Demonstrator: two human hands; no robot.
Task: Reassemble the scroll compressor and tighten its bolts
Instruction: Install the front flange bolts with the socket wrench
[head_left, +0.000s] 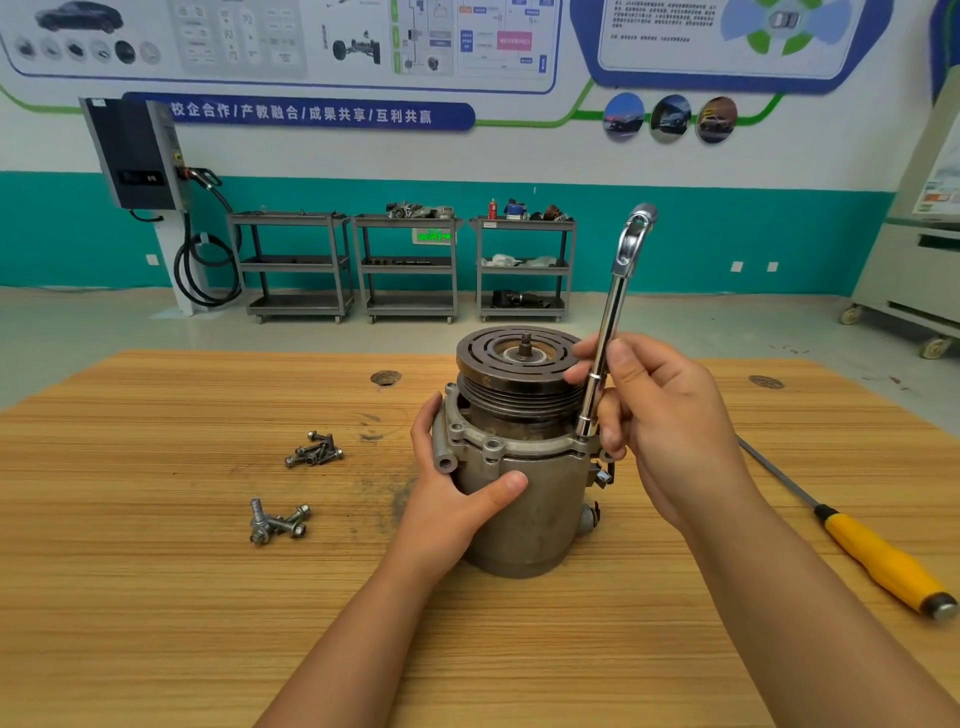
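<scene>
The grey scroll compressor (524, 514) stands upright on the wooden table (208, 597), its dark pulley (511, 358) on top. My left hand (452, 499) grips the housing from the left, thumb across the front. My right hand (660, 415) pinches the shaft of a chrome socket wrench (615, 312), which stands almost upright with its lower end on the flange at the compressor's right rim. The bolt under the socket is hidden.
Two small piles of loose bolts lie left of the compressor, one at the far pile (314, 451) and one at the near pile (278, 522). A yellow-handled screwdriver (878, 556) lies at the right. Tool carts (405, 265) stand by the far wall.
</scene>
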